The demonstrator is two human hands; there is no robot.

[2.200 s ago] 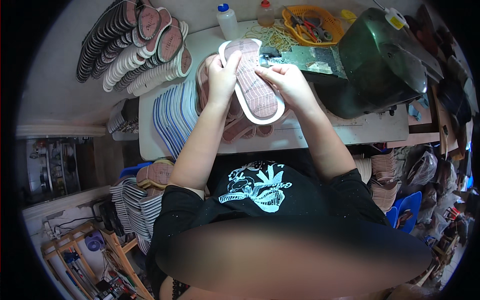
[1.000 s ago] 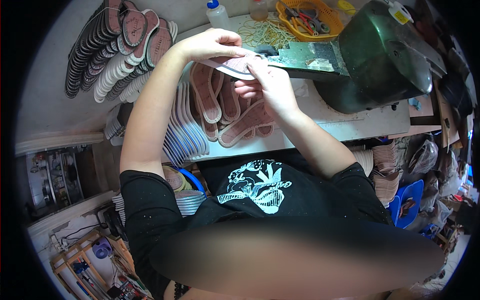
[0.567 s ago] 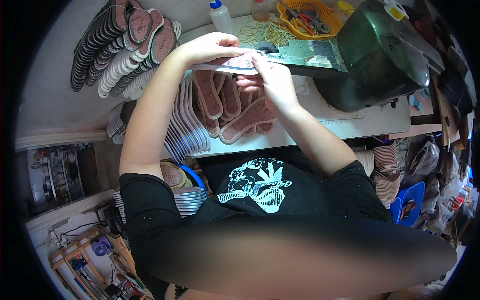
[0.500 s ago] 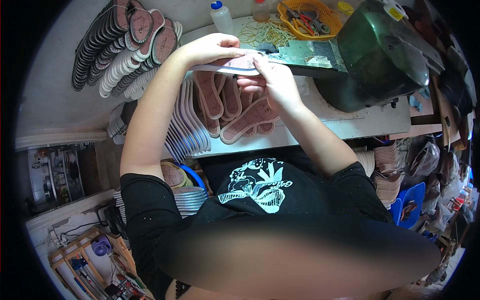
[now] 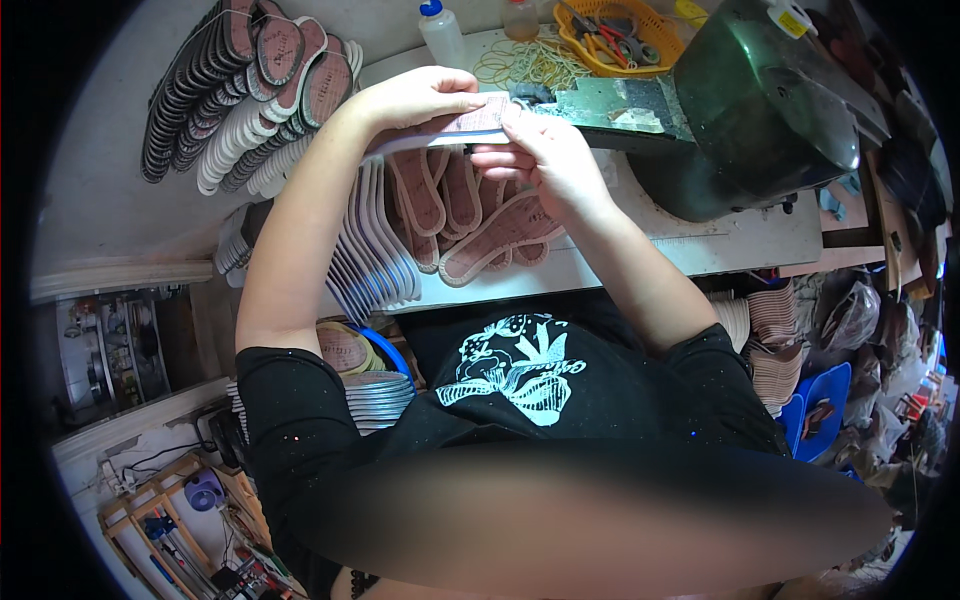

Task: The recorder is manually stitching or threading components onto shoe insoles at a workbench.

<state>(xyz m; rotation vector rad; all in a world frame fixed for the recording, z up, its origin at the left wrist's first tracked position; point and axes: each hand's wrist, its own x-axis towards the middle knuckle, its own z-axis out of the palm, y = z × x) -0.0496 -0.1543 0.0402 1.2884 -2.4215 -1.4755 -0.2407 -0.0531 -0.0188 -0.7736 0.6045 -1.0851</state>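
Both my hands hold a pinkish insole (image 5: 470, 122) with a pale, blue-streaked edge, up against the tip of a green machine's flat arm (image 5: 625, 110). My left hand (image 5: 425, 97) lies along the insole's far side, thumb on its top face. At the right end, the thumb and fingers of my right hand (image 5: 548, 150) are closed on it, close to the machine tip. The exact contact with the machine is hidden by my right fingers. Below my hands, several pink insoles with pale stitched rims (image 5: 497, 240) lie overlapping on the white table (image 5: 640, 265).
A row of pale insoles (image 5: 372, 245) stands at the table's left. Bundled insoles (image 5: 235, 95) rise at the far left. Behind are a blue-capped bottle (image 5: 441, 38), yellowish cords (image 5: 530, 66) and a yellow tool basket (image 5: 625, 68). The machine's bulky green body (image 5: 760, 110) fills the right.
The insole has turned and shifted slightly left at the machine tip, so its end now looks squarer. My right hand has moved a little with it; both hands keep their hold.
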